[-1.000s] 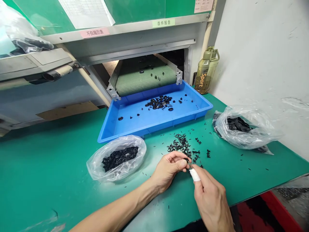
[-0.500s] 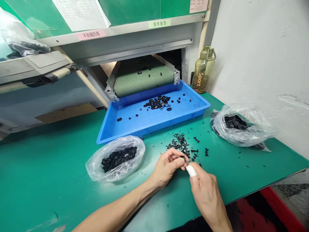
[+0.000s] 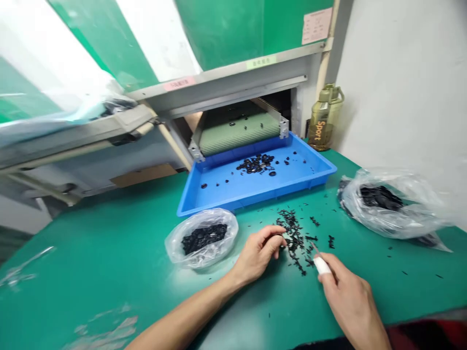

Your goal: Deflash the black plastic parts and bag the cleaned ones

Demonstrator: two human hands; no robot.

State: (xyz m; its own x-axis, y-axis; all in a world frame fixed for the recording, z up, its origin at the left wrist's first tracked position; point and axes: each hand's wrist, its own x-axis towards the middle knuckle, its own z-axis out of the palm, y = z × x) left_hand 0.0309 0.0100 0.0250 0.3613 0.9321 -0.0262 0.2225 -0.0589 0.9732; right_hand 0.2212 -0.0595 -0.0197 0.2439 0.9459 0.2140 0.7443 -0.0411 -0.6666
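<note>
My left hand [image 3: 260,250] has its fingers curled together at the left edge of a pile of small black scraps [image 3: 292,231]. Something dark shows under its fingertips, too hidden to name. To the right, my right hand [image 3: 346,289] pinches a thin metal blade [image 3: 316,250], its tip pointing up and left at the scraps. A white wrap [image 3: 321,266] covers the right thumb. Left of my hands, a clear plastic bag [image 3: 173,245] lies open with small round black parts [image 3: 204,238] in it.
A blue tray [image 3: 219,199] holding black parts sits beneath the conveyor belt [image 3: 239,133]. At right is another plastic bag [image 3: 419,214] with black pieces. A "Sport" bottle [image 3: 321,119] stands by the wall. Crumpled clear plastic [image 3: 105,335] lies at the table's front left.
My hands have parted: the right hand with the blade has moved away to the right of the left. The view has turned left, so things appear farther right.
</note>
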